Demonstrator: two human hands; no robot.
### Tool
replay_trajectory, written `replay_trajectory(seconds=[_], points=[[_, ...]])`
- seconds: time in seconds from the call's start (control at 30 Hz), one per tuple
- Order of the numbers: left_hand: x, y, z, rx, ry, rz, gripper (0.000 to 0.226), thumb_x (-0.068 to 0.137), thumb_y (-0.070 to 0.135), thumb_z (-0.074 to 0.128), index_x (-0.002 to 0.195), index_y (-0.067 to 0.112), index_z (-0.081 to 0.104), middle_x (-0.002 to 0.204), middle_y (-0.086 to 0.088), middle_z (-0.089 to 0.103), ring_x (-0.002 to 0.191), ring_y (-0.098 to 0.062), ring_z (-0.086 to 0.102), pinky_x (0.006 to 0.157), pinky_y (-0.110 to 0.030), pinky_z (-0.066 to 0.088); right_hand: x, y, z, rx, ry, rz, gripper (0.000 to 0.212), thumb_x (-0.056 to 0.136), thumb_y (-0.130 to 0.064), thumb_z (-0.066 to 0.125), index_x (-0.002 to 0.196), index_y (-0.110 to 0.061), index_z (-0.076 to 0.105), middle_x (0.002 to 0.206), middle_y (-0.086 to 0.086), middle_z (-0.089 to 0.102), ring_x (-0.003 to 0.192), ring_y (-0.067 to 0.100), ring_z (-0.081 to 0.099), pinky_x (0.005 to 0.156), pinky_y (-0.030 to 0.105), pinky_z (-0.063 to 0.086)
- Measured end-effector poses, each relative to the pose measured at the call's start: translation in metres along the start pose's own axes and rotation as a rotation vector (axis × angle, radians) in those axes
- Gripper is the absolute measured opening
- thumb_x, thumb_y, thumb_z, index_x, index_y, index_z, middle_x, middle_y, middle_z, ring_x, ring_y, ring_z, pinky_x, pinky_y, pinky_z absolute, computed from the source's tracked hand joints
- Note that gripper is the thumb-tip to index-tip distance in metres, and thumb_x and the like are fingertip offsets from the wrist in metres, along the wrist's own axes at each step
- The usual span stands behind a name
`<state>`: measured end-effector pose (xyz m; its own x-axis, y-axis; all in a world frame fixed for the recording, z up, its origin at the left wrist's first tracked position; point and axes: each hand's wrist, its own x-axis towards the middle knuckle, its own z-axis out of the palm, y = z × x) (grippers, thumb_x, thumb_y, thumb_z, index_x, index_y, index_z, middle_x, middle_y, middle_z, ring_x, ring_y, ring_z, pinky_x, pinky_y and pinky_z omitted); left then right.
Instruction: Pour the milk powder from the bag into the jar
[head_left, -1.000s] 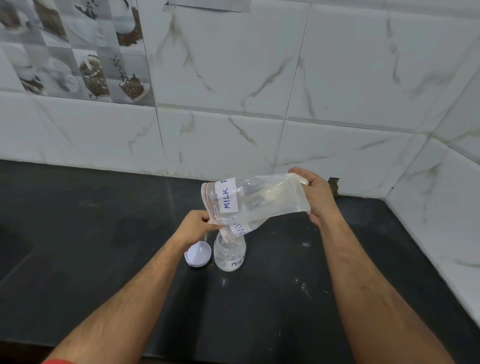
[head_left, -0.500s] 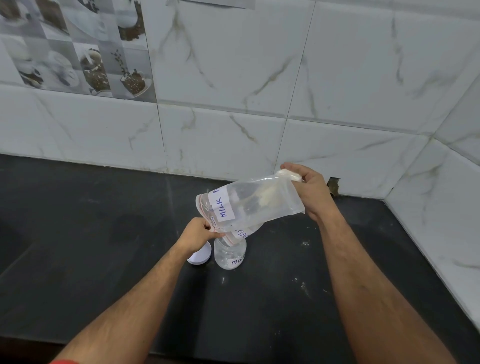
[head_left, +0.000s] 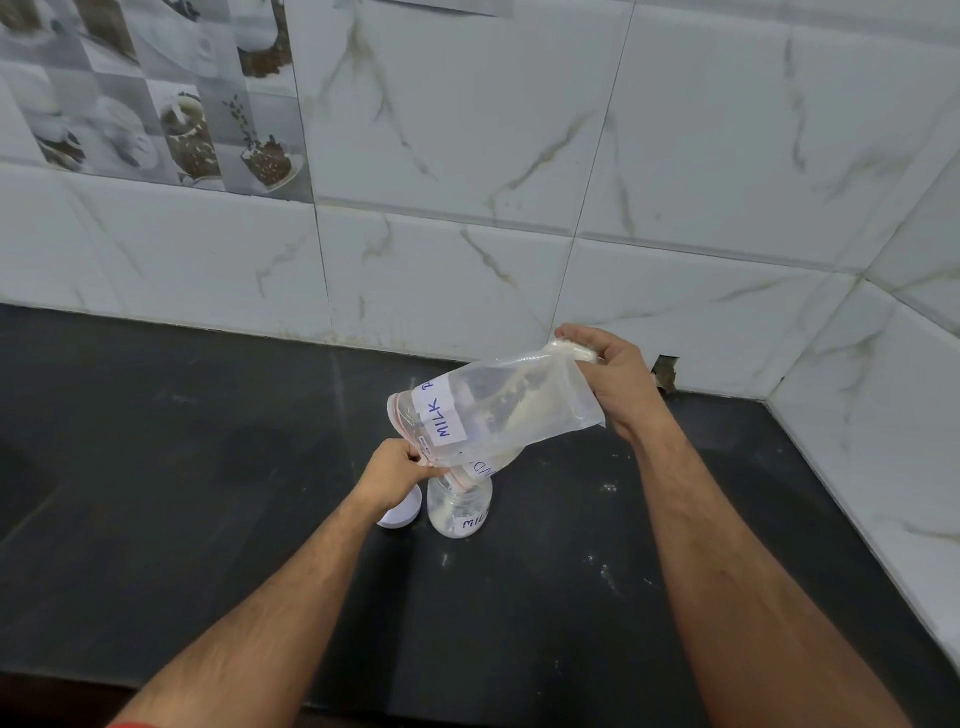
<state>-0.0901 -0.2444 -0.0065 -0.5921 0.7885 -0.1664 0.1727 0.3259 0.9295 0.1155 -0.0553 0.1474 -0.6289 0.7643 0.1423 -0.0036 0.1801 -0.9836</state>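
1. Jar (head_left: 459, 512): clear, upright on the black counter (head_left: 208, 493), a little white powder at its bottom, mouth uncovered.
2. Bag (head_left: 498, 415): clear zip bag labelled "MILK", tilted above the jar, lower open corner dipping into the jar's mouth; powder clings inside.
3. Left hand (head_left: 392, 475): just left of the jar, pinching the bag's lower edge.
4. Right hand (head_left: 615, 382): up and right of the jar, gripping the bag's raised bottom end.
5. White lid (head_left: 402, 514): just left of the jar, partly hidden by the left hand.
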Motion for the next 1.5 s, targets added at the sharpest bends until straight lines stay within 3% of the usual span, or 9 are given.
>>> replay_trajectory(seconds=[0.17, 0.33, 0.5, 0.7, 0.93, 1.1, 1.17, 1.27, 1.5], points=[[0.000, 0.001, 0.003, -0.008, 0.003, 0.025, 0.026, 0.075, 0.020, 0.085, 0.087, 0.001, 0.074, 0.099, -0.006, 0.078, 0.084, -0.014, 0.068, 0.080, -0.032, 0.053, -0.002, -0.002, 0.001, -0.002, -0.014, -0.014, 0.044, 0.079, -0.001, 0.081, 0.119, -0.017, 0.072, 0.114, -0.008, 0.072, 0.101, 0.013, 0.070, 0.083, 0.033, 0.061], [0.002, -0.006, 0.004, -0.043, -0.003, 0.020, 0.041, 0.074, 0.023, 0.086, 0.092, -0.010, 0.070, 0.096, -0.012, 0.078, 0.083, -0.017, 0.063, 0.078, -0.034, 0.049, -0.002, -0.004, 0.002, 0.000, -0.063, -0.031, 0.044, 0.081, 0.001, 0.078, 0.119, -0.020, 0.070, 0.123, -0.003, 0.069, 0.108, 0.014, 0.068, 0.080, 0.027, 0.059], [0.009, -0.017, 0.001, -0.018, -0.028, 0.011, 0.064, 0.044, 0.063, 0.085, 0.086, 0.023, 0.058, 0.085, 0.001, 0.055, 0.079, -0.014, 0.048, 0.075, -0.033, 0.041, -0.001, 0.001, 0.000, 0.020, -0.067, -0.008, 0.047, 0.081, 0.004, 0.077, 0.120, -0.021, 0.069, 0.123, -0.002, 0.069, 0.114, 0.021, 0.066, 0.086, 0.034, 0.060], [0.006, -0.013, 0.001, -0.011, -0.017, -0.004, 0.057, 0.047, 0.057, 0.082, 0.086, 0.020, 0.061, 0.084, 0.002, 0.057, 0.079, -0.014, 0.050, 0.075, -0.032, 0.042, -0.005, 0.004, 0.000, 0.152, -0.060, 0.040, 0.056, 0.067, -0.007, 0.072, 0.121, -0.021, 0.066, 0.120, 0.000, 0.068, 0.104, 0.020, 0.067, 0.076, 0.030, 0.057], [0.008, -0.016, 0.001, 0.030, -0.006, 0.007, 0.055, 0.049, 0.057, 0.082, 0.084, 0.022, 0.060, 0.083, 0.002, 0.056, 0.078, -0.014, 0.050, 0.073, -0.032, 0.044, -0.008, 0.007, 0.004, 0.506, 0.077, 0.216, 0.037, 0.104, -0.013, 0.043, 0.140, -0.022, 0.045, 0.130, 0.013, 0.065, 0.117, 0.028, 0.066, 0.091, 0.040, 0.056], [0.007, -0.014, 0.002, 0.016, -0.005, 0.002, 0.052, 0.050, 0.055, 0.080, 0.083, 0.019, 0.063, 0.084, 0.003, 0.058, 0.078, -0.013, 0.053, 0.072, -0.033, 0.045, -0.015, 0.001, 0.012, 0.334, 0.158, 0.233, 0.025, 0.092, -0.011, 0.049, 0.103, 0.005, 0.065, 0.103, 0.025, 0.069, 0.090, 0.026, 0.061, 0.082, 0.035, 0.047], [0.007, -0.013, 0.003, 0.020, 0.001, 0.001, 0.050, 0.053, 0.053, 0.081, 0.080, 0.014, 0.065, 0.084, 0.003, 0.059, 0.077, -0.013, 0.053, 0.072, -0.032, 0.045, -0.014, 0.000, 0.011, 0.304, 0.155, 0.218, 0.024, 0.090, -0.006, 0.047, 0.087, -0.003, 0.071, 0.094, 0.018, 0.068, 0.086, 0.026, 0.060, 0.077, 0.036, 0.048], [0.009, -0.016, 0.004, 0.007, 0.004, -0.007, 0.051, 0.068, 0.032, 0.085, 0.080, -0.012, 0.064, 0.079, -0.003, 0.063, 0.074, -0.015, 0.051, 0.069, -0.034, 0.043, -0.005, 0.007, 0.007, 0.300, 0.196, 0.211, 0.026, 0.089, -0.002, 0.050, 0.089, -0.005, 0.076, 0.094, 0.013, 0.073, 0.087, 0.030, 0.066, 0.079, 0.042, 0.054], [0.008, -0.015, 0.003, 0.002, 0.022, 0.007, 0.070, 0.050, 0.049, 0.076, 0.088, -0.009, 0.067, 0.080, -0.006, 0.065, 0.075, -0.015, 0.052, 0.071, -0.034, 0.044, 0.005, 0.006, 0.003, 0.160, 0.239, 0.154, 0.025, 0.093, -0.002, 0.049, 0.090, -0.004, 0.074, 0.101, 0.015, 0.076, 0.088, 0.025, 0.070, 0.083, 0.039, 0.056]])
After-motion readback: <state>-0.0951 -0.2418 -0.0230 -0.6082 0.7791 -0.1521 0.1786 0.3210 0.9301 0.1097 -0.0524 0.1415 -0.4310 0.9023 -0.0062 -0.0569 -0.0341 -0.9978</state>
